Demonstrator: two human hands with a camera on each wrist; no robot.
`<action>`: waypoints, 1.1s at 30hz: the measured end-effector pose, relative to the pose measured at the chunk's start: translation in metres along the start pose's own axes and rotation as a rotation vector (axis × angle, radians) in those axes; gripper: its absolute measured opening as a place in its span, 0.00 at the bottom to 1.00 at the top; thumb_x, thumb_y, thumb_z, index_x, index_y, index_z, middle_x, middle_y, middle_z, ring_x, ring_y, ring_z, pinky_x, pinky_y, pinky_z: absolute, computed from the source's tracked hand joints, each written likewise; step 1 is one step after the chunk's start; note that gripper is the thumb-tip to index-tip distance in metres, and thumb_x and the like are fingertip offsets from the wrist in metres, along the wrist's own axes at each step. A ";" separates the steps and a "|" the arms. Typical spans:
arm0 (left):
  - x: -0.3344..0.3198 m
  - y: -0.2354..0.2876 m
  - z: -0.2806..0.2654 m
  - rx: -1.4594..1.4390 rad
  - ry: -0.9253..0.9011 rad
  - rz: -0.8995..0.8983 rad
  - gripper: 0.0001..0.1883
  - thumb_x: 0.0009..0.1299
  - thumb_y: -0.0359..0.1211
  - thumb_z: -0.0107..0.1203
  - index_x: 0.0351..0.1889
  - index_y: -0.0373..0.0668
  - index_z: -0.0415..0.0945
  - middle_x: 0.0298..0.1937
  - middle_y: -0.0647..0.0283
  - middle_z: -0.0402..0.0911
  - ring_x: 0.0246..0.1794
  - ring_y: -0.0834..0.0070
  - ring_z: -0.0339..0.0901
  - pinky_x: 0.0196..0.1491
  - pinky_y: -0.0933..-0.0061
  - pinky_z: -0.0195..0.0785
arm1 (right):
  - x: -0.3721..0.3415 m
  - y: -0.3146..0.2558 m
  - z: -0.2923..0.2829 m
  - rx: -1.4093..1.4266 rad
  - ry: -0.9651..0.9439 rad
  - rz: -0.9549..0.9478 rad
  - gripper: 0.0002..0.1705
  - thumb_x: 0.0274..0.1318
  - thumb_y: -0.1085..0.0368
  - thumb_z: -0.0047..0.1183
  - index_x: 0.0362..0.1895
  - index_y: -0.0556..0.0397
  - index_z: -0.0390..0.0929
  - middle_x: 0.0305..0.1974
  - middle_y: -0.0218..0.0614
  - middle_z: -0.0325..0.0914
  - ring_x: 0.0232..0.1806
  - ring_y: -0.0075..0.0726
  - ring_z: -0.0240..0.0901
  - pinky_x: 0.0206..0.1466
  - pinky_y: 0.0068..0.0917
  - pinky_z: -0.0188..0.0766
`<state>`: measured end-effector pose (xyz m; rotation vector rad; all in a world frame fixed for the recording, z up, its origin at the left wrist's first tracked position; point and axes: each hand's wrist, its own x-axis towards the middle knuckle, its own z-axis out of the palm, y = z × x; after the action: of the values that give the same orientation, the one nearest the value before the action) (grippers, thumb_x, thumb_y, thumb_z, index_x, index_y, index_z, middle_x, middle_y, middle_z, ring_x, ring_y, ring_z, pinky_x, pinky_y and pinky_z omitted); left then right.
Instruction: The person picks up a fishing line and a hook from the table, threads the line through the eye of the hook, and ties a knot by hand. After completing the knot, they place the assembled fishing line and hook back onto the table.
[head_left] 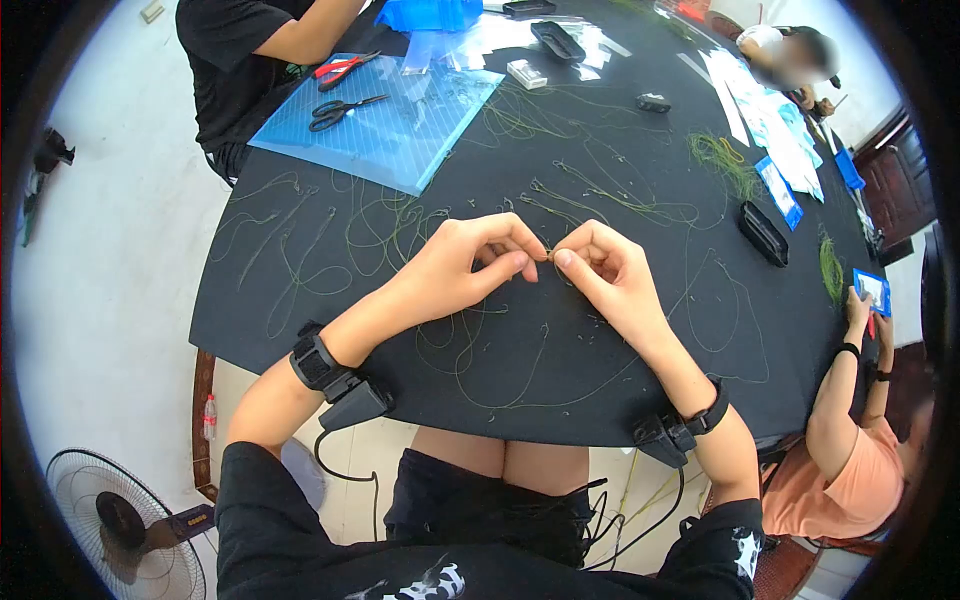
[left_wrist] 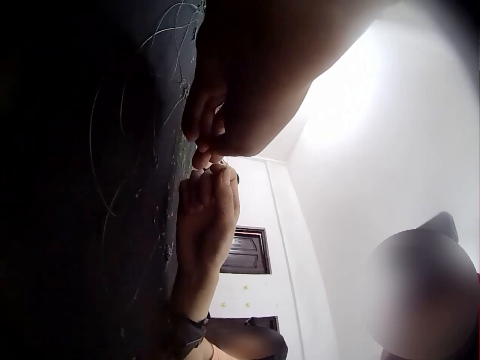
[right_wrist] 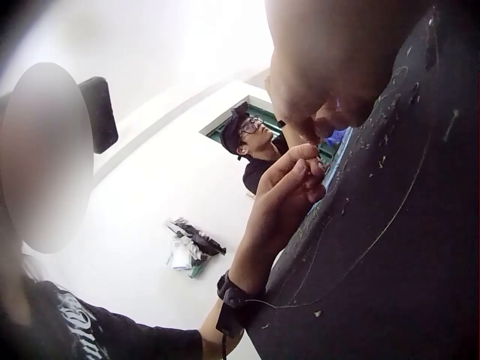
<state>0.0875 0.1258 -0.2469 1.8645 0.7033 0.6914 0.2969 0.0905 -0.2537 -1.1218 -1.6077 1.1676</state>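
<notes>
near table edge (head_left: pixel 500 433), thin line (head_left: pixel 492 406) crosswise

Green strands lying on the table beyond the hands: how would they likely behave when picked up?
The green strands would probably be very light, being so thin. Their wide, open loops hint at springiness rather than limpness. Where they cross, they might tangle.

You have green thread (head_left: pixel 722 160) against a black surface (head_left: pixel 240 320), a blue mat (head_left: pixel 400 125) ruled with pale lines, red-and-black pliers (head_left: pixel 338 68), black scissors (head_left: pixel 348 107) and a black tray (head_left: pixel 764 234), while your own black shirt (head_left: pixel 265 515) bears a white print (head_left: pixel 447 580) and a neighbour's top (head_left: pixel 825 485) is peach.
</notes>
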 end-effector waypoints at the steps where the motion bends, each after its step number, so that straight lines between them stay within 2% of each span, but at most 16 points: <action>1: 0.001 0.000 0.000 -0.014 -0.006 -0.021 0.08 0.68 0.25 0.50 0.44 0.35 0.74 0.38 0.60 0.80 0.40 0.77 0.80 0.43 0.78 0.73 | 0.000 0.000 -0.001 -0.012 -0.001 0.001 0.06 0.60 0.66 0.53 0.33 0.56 0.74 0.21 0.18 0.68 0.22 0.08 0.56 0.24 0.13 0.51; 7: 0.002 -0.003 0.001 -0.142 -0.019 0.018 0.14 0.65 0.24 0.55 0.49 0.36 0.73 0.42 0.60 0.81 0.44 0.77 0.79 0.46 0.78 0.72 | 0.003 0.004 -0.006 -0.035 0.047 0.012 0.07 0.59 0.66 0.53 0.31 0.56 0.75 0.19 0.17 0.65 0.21 0.08 0.53 0.23 0.14 0.48; 13: 0.002 -0.003 -0.001 -0.160 -0.054 -0.022 0.17 0.65 0.23 0.55 0.53 0.36 0.72 0.46 0.58 0.80 0.48 0.76 0.78 0.51 0.76 0.71 | 0.002 0.001 -0.005 -0.065 0.056 0.031 0.07 0.58 0.66 0.54 0.30 0.55 0.76 0.17 0.18 0.64 0.20 0.09 0.52 0.22 0.16 0.48; 16: 0.002 -0.004 0.000 -0.219 -0.050 -0.053 0.18 0.65 0.22 0.55 0.53 0.36 0.72 0.47 0.57 0.80 0.48 0.75 0.78 0.52 0.76 0.71 | 0.001 -0.001 -0.005 -0.100 0.048 0.027 0.07 0.57 0.66 0.55 0.30 0.55 0.76 0.16 0.18 0.63 0.20 0.10 0.51 0.22 0.16 0.47; 22: 0.002 -0.005 0.000 -0.200 0.006 -0.004 0.14 0.66 0.23 0.53 0.50 0.34 0.74 0.43 0.55 0.82 0.45 0.74 0.80 0.50 0.73 0.73 | 0.001 -0.001 -0.006 -0.140 0.056 0.028 0.07 0.57 0.66 0.55 0.30 0.56 0.76 0.16 0.18 0.60 0.19 0.11 0.48 0.22 0.18 0.45; 27: 0.002 -0.009 -0.001 -0.275 0.053 -0.082 0.12 0.68 0.24 0.50 0.48 0.33 0.75 0.42 0.56 0.82 0.43 0.75 0.80 0.48 0.75 0.74 | 0.001 0.000 -0.006 -0.157 0.048 0.026 0.07 0.56 0.66 0.55 0.30 0.56 0.76 0.15 0.18 0.59 0.19 0.11 0.48 0.22 0.18 0.46; 31: 0.002 -0.011 -0.006 -0.236 0.057 -0.094 0.14 0.69 0.26 0.50 0.52 0.33 0.72 0.48 0.56 0.79 0.46 0.74 0.79 0.47 0.75 0.74 | 0.002 0.007 -0.004 -0.094 0.030 0.011 0.08 0.59 0.64 0.53 0.36 0.55 0.76 0.16 0.18 0.60 0.19 0.11 0.50 0.23 0.18 0.47; 33: 0.001 -0.009 -0.005 -0.242 0.108 -0.075 0.15 0.69 0.25 0.50 0.54 0.33 0.70 0.52 0.56 0.76 0.44 0.76 0.79 0.46 0.76 0.75 | 0.001 0.006 0.001 -0.003 0.064 0.005 0.09 0.60 0.63 0.52 0.40 0.55 0.75 0.16 0.18 0.60 0.19 0.11 0.51 0.23 0.18 0.47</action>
<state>0.0828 0.1332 -0.2534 1.5819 0.7209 0.7970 0.2973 0.0926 -0.2599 -1.1540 -1.5593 1.1215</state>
